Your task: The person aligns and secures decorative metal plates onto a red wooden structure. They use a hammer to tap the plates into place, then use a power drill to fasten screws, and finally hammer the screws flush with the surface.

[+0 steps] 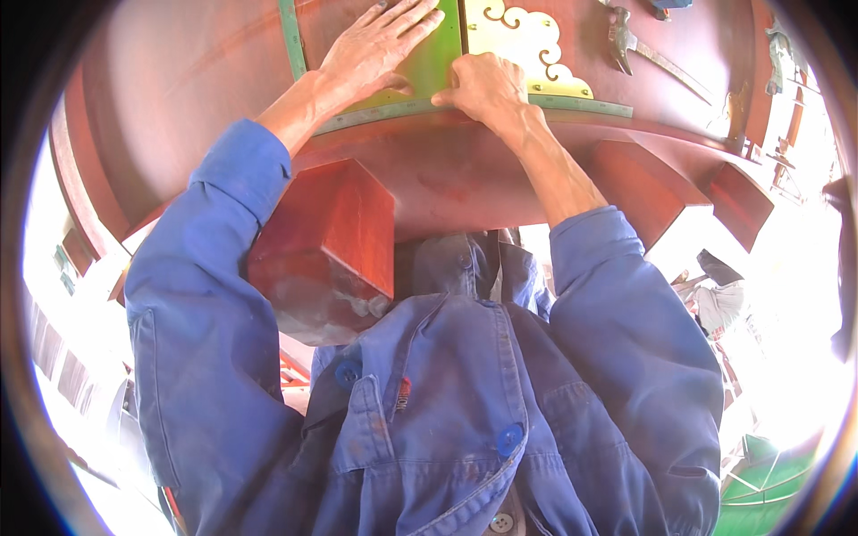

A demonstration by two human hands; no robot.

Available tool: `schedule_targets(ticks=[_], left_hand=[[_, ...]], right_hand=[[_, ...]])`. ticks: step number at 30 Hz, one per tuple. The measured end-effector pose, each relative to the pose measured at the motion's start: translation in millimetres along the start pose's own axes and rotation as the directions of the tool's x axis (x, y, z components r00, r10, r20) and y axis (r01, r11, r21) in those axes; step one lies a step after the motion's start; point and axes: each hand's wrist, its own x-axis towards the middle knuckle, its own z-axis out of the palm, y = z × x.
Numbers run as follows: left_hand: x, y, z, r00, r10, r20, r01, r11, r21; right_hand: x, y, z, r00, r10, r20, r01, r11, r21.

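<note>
My left hand (380, 49) lies flat with fingers stretched out over the shiny green-yellow left part of a brass plate (450, 58). My right hand (487, 82) is closed, its fingers curled down at the plate's lower edge beside a dark vertical seam and its thumb pointing left. Whether anything is in those fingers is hidden. To the right of the seam, the scroll-edged brass plate (505, 45) has curly cut-outs and small holes. Below both hands runs a greenish metal ruler strip (590, 105) along the panel's near edge. Another ruler strip (292, 40) stands upright left of my left hand.
A hammer (626, 45) lies on the reddish-brown wooden panel (197, 89) at the right. Angular red wooden blocks (357, 214) jut out below the panel's near edge, one close to my left forearm. Something green (769, 482) shows at the lower right.
</note>
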Motion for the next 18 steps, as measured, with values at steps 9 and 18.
schedule_targets(ticks=[9, 18], left_hand=[[1.3, -0.9, -3.9, 0.999, 0.015, 0.028, -0.015, 1.0, -0.019], [2.6, 1.6, -4.3, 0.999, 0.014, 0.042, -0.013, 0.999, -0.036]], right_hand=[[-0.5, 3.0, 3.1, 0.999, -0.047, 0.002, 0.047, 0.999, 0.017], [-0.9, 8.9, 5.9, 0.994, -0.103, -0.035, 0.104, 0.994, 0.029]])
